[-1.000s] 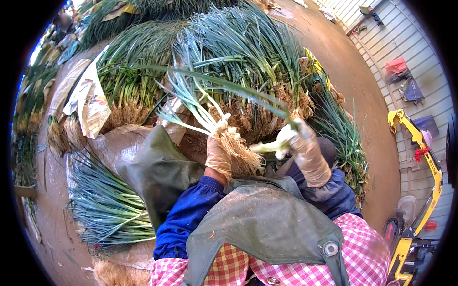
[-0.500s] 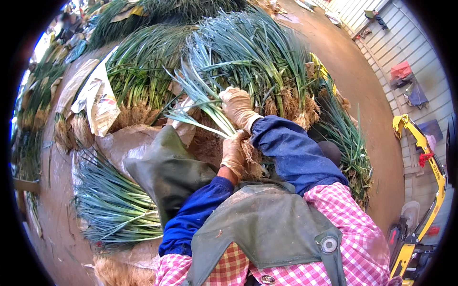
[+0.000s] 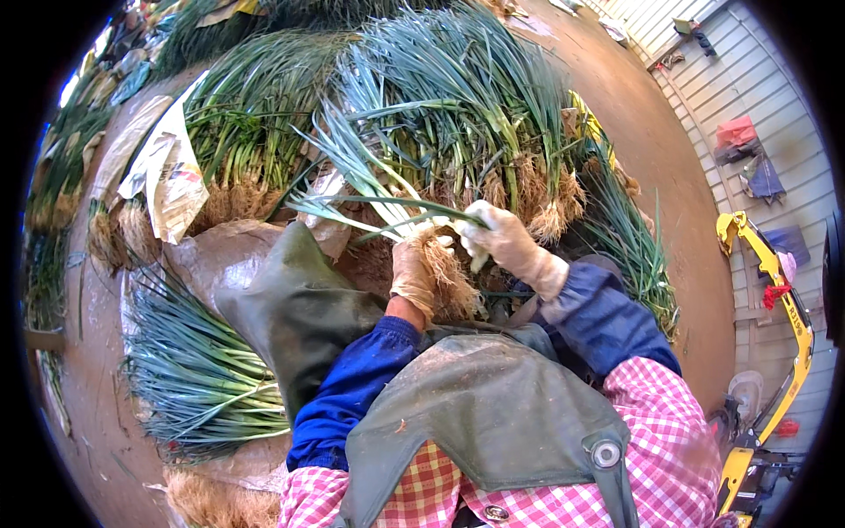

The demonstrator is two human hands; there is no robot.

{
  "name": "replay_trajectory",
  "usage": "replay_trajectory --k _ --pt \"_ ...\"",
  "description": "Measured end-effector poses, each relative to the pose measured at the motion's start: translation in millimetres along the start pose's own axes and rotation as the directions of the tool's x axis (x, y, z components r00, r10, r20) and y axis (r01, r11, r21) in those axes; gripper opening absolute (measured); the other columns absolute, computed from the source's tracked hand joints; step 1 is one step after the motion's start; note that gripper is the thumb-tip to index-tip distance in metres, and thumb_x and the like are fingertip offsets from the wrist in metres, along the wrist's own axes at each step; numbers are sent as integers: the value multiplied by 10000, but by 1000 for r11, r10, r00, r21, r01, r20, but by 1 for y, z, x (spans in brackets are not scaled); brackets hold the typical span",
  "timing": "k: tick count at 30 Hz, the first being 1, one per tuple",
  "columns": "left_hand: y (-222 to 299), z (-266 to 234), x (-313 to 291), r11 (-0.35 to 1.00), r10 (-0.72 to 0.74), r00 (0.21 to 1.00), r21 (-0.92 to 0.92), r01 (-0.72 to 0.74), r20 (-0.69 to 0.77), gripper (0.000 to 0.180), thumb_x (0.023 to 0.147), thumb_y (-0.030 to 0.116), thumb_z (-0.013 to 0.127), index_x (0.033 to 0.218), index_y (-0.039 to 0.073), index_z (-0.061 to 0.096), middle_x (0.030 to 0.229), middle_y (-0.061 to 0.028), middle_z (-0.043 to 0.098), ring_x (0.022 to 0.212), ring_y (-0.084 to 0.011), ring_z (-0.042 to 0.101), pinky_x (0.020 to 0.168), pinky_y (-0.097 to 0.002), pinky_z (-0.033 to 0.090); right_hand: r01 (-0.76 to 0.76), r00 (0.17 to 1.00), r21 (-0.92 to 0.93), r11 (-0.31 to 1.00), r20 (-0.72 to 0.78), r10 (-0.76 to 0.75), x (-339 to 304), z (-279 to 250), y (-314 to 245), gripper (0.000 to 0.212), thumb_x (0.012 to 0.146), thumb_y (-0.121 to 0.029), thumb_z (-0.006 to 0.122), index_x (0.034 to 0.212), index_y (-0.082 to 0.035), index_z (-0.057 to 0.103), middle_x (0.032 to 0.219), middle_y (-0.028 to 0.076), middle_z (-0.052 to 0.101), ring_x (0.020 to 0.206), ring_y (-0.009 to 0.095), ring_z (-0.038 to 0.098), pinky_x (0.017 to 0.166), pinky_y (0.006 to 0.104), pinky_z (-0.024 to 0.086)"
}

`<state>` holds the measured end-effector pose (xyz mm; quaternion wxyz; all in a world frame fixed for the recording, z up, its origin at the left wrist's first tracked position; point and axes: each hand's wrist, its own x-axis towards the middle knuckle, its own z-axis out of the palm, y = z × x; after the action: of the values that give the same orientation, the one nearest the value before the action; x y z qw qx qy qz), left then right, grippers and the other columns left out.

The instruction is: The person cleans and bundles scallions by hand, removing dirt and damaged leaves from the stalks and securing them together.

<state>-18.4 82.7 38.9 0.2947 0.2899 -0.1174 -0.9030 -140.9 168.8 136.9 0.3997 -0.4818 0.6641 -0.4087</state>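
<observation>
the left hand (image 3: pixel 412 271), in a soil-stained tan glove, has its fingers wrapped around the base of a small bunch of long green onions with white stalks and a tangled brown root clump (image 3: pixel 400 211), just above the roots. the bunch sits directly in front of the olive-green rubber apron (image 3: pixel 493 422), its leaves fanning away from the apron toward the big heap of uncleaned green onions with dusty root balls (image 3: pixel 466 114). the right hand (image 3: pixel 502 238), also gloved, lies on the far side of the bunch from the apron's left flap, fingers curled and pinching at a pale outer leaf or skin where stalk meets roots; whether it truly holds a strip cannot be told.

judging from this, the step is stripping the dirty outer layer. it would go best with the left grip kept firm and low, near the roots, so the stalks don't bend, and the right fingers peeling along the stalk rather than across it. beyond the apron's left flap lies a tidy pile of blue-green onions (image 3: pixel 198 370) on the brown floor (image 3: pixel 687 211).
</observation>
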Motion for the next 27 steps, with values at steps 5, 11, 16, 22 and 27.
replay_trajectory --k 5,11,16,22,27 --pt "-1 -4 2 991 61 998 124 -58 -18 269 868 127 578 1103 -2 590 837 -170 659 637 -238 639 566 -337 548 56 990 170 984 -138 -32 -83 -74 -28 257 962 -239 513 1052 1 527 787 83 619 696 148 622 625 275 554" --pt "3 12 -11 994 -26 978 107 4 205 390 835 4 484 1222 -34 520 969 -234 654 785 -300 678 708 -362 586 -743 485 -636 -210 -727 485 -200 -248 15 398 868 -358 611 1164 -93 600 1009 147 658 862 283 656 818 385 514" --pt "-12 17 -12 964 7 986 260 -51 167 301 828 -26 509 1114 -79 584 929 -232 660 747 -279 685 653 -337 586 -414 885 -760 501 -465 25 -123 -179 21 347 861 -297 602 1107 -56 640 1049 129 655 977 280 621 853 366 481" --pt "-14 8 -12 923 19 1000 384 -24 18 171 796 -21 606 961 -58 634 725 -129 664 558 -212 638 534 -289 534 -400 905 -558 727 -114 410 41 -9 8 600 754 -634 617 1006 -91 657 964 103 663 886 211 619 768 371 474" --pt "-21 -7 2 838 158 987 528 -138 7 169 764 -17 663 930 -35 638 737 -90 653 569 -172 614 522 -289 498 -367 919 -125 922 107 380 72 4 68 293 888 -335 603 877 -49 666 597 25 597 491 134 538 445 270 421"
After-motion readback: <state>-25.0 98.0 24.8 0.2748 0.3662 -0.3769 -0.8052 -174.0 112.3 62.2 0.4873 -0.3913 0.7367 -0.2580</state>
